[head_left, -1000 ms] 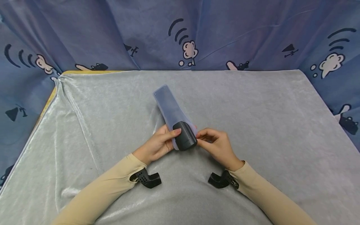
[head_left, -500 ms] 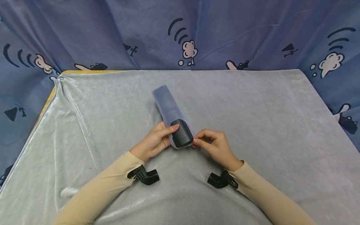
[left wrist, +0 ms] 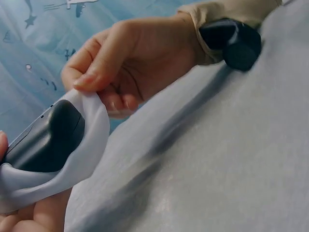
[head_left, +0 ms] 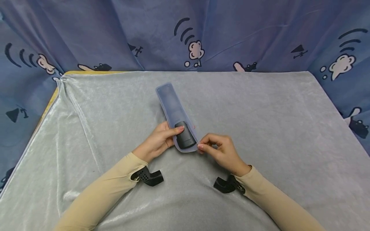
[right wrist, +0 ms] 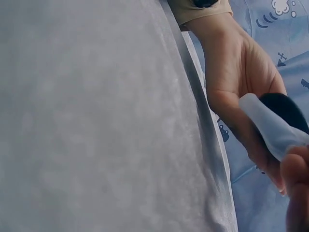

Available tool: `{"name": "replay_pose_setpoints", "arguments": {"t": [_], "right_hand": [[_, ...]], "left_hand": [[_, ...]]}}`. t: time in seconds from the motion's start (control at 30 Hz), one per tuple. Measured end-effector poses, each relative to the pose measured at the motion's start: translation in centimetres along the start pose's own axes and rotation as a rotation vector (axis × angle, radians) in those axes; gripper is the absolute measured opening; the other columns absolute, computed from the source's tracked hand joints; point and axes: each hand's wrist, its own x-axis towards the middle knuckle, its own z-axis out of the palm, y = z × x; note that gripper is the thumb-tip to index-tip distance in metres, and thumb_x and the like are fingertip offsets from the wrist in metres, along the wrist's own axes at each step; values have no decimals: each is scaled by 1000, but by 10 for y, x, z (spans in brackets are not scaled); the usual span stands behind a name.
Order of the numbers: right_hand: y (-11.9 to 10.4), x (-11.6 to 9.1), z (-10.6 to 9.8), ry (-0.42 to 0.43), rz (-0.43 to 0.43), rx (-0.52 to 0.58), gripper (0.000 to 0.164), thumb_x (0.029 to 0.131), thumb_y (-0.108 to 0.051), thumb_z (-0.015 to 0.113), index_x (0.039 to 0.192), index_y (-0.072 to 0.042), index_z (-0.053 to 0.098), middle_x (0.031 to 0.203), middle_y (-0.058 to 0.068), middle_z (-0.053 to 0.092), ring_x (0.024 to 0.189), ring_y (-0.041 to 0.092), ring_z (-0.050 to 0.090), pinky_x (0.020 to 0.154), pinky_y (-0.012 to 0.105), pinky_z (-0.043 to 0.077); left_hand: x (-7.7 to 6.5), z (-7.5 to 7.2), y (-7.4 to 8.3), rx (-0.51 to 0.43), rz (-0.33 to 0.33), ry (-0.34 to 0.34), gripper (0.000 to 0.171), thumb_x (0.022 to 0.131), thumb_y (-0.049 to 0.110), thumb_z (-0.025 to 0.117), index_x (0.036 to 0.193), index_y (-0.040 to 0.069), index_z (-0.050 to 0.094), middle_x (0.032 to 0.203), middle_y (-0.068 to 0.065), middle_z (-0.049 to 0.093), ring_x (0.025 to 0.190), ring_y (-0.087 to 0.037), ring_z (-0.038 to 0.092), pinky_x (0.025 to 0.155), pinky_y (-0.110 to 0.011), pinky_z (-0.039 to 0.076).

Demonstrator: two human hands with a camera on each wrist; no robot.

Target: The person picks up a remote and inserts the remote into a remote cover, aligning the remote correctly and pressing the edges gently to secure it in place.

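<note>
A black remote control (head_left: 186,140) lies partly inside a translucent bluish silicone remote cover (head_left: 171,100), tilted with its far end to the upper left. Its bare black part shows at the near end, framed by the cover's rim. My left hand (head_left: 156,141) grips both from the left, thumb pressed on the black surface and fingers underneath. At the near right corner, my right hand (head_left: 221,150) pinches the cover's edge between thumb and fingers. In the left wrist view, the stretched cover rim (left wrist: 94,140) stands around the remote's black end (left wrist: 53,137).
A grey velvet cloth (head_left: 268,122) covers the table, with creases at its left side. Blue patterned curtains (head_left: 245,35) hang behind and at both sides. Black wrist camera mounts (head_left: 150,178) stick out from the beige sleeves (head_left: 110,189).
The cover's near rim has been drawn out around the remote's end, which earlier stuck out over it. My right hand has shifted slightly left with the edge; the left hand has moved slightly up.
</note>
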Motion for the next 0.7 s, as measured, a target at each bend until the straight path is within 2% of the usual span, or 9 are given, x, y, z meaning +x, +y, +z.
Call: {"name": "replay_pose_setpoints", "arguments": {"t": [0.13, 0.27, 0.4, 0.53, 0.7], "right_hand": [[0, 0, 0, -5, -12, 27, 17, 81, 14, 64, 79, -3, 66, 68, 6, 64, 61, 14, 58, 56, 24, 50], [-1, -2, 1, -24, 52, 53, 13, 83, 11, 64, 80, -2, 66, 70, 6, 65, 61, 17, 62, 56, 29, 53], [-2, -2, 2, -66, 157, 84, 7, 84, 6, 66, 82, -1, 65, 73, 8, 66, 62, 22, 64, 57, 33, 56], [-2, -1, 2, -82, 268, 93, 5, 85, 0, 68, 82, -2, 64, 73, 10, 65, 63, 24, 64, 58, 32, 55], [0, 0, 1, -72, 340, 108, 7, 84, -2, 69, 82, 0, 63, 74, 11, 65, 62, 24, 63, 57, 29, 53]], "left_hand": [[2, 2, -1, 107, 29, 30, 40, 94, -5, 48, 133, -5, 36, 125, -26, 55, 107, -24, 61, 91, -38, 50], [2, 3, -3, 178, 24, 42, 41, 94, -2, 50, 133, -2, 38, 124, -25, 57, 104, -22, 63, 88, -38, 51], [2, 2, -5, 198, 6, 37, 43, 93, -1, 52, 134, 2, 37, 125, -25, 56, 106, -23, 62, 88, -37, 51], [1, 0, -5, 200, 8, 28, 45, 93, -1, 53, 134, 3, 37, 126, -24, 56, 108, -23, 60, 88, -36, 51], [1, 1, -4, 191, 13, 45, 44, 91, -3, 54, 131, 3, 39, 120, -18, 61, 103, -20, 63, 84, -35, 52]]}}
